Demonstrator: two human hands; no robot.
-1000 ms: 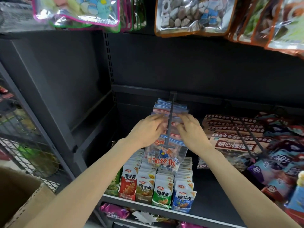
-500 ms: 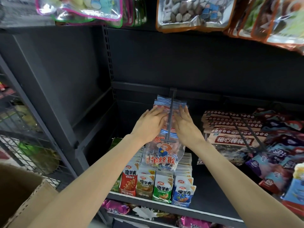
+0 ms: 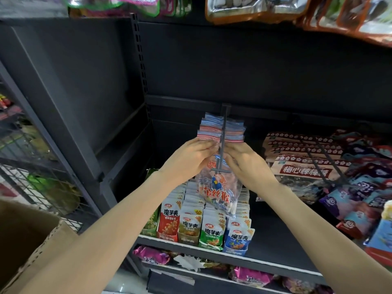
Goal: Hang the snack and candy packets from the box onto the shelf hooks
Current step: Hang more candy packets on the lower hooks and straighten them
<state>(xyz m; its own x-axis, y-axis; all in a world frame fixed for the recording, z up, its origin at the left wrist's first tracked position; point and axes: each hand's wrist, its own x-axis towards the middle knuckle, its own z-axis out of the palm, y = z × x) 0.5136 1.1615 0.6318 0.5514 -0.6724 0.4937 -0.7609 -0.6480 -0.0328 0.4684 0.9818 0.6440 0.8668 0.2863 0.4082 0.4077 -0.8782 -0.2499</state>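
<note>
Since the earlier frame both hands have drawn back along the dark metal shelf hook, away from the stack of red-and-blue striped packets hung at its rear. The left hand and right hand each pinch a top corner of the front clear plastic candy packet (printed with a cartoon monkey), which hangs threaded near the hook's tip. Sliding it back evenly, corners level, should avoid tearing the hole. The brown cardboard box sits lower left.
</note>
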